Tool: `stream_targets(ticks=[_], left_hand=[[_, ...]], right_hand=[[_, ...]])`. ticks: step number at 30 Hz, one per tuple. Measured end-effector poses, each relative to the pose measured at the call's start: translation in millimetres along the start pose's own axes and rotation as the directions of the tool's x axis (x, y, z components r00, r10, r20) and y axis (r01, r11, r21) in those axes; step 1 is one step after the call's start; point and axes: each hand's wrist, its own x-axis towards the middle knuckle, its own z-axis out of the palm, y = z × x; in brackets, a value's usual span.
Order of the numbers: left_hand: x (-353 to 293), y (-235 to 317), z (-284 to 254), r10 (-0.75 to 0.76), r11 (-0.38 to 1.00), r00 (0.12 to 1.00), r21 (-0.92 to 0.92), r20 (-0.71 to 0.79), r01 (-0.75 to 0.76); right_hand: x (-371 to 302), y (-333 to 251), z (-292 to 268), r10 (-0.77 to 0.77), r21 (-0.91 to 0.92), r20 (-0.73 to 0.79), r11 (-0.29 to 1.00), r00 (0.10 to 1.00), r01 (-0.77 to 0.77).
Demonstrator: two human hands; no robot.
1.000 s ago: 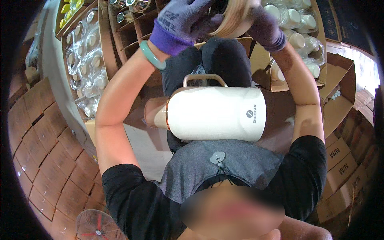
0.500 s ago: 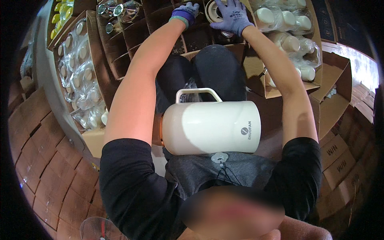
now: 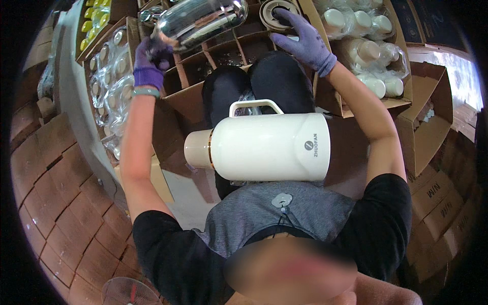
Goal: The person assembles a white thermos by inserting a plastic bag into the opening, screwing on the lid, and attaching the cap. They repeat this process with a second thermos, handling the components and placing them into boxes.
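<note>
My left hand (image 3: pixel 152 58), in a purple glove, is closed round the narrow end of a shiny silver glass vacuum flask liner (image 3: pixel 203 23). The liner lies tilted in the air above a divided carton (image 3: pixel 195 63). My right hand (image 3: pixel 307 48), also gloved, is open with thumb and fingers apart. Its fingertips reach over the rim of a round white ring-shaped part (image 3: pixel 265 16); whether they touch it I cannot tell. Across my lap lies a white vacuum jug (image 3: pixel 274 147) with its handle away from me and a beige cap (image 3: pixel 198 149) at its left end.
On the left stands a carton of plastic-wrapped bottles with beige caps (image 3: pixel 122 66); yellow-topped items (image 3: pixel 94 23) are behind it. A carton of wrapped white parts (image 3: pixel 373 56) stands at the right, beside an open carton (image 3: pixel 427 122). A fan (image 3: pixel 129 292) is at the lower left.
My left hand has moved left and toward me, bringing up the silver liner from the divided carton. My right hand has drawn back slightly. The jug's beige cap, hidden by my arm before, now shows.
</note>
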Motion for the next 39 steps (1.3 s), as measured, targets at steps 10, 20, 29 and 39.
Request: stream_targets(ticks=[10, 20, 29, 39], left_hand=[[-107.9, -15.9, -40.2, -0.225, 0.935, 0.746, -0.078, 0.627, 0.347], [-256.7, -74.4, -92.6, 0.008, 0.334, 0.675, 0.634, 0.738, -0.697], [-253.4, -79.3, -87.6, 0.162, 0.323, 0.696, 0.629, 0.699, -0.707], [-258.8, -77.6, -80.8, 0.167, 0.022, 0.635, 0.642, 0.754, -0.767]], right_hand=[[36.4, -85.9, 2.2, -0.274, 0.737, -0.031, 0.643, 0.961, 0.207], [-174.9, 1.1, -190.5, 0.386, 0.950, 0.170, 0.181, 0.907, -0.255], [-205.5, -81.0, -111.1, 0.599, 0.645, -0.158, 0.664, 0.785, -0.377], [-145.8, -127.2, -79.0, 0.241, 0.073, 0.397, 0.954, 0.886, -0.292]])
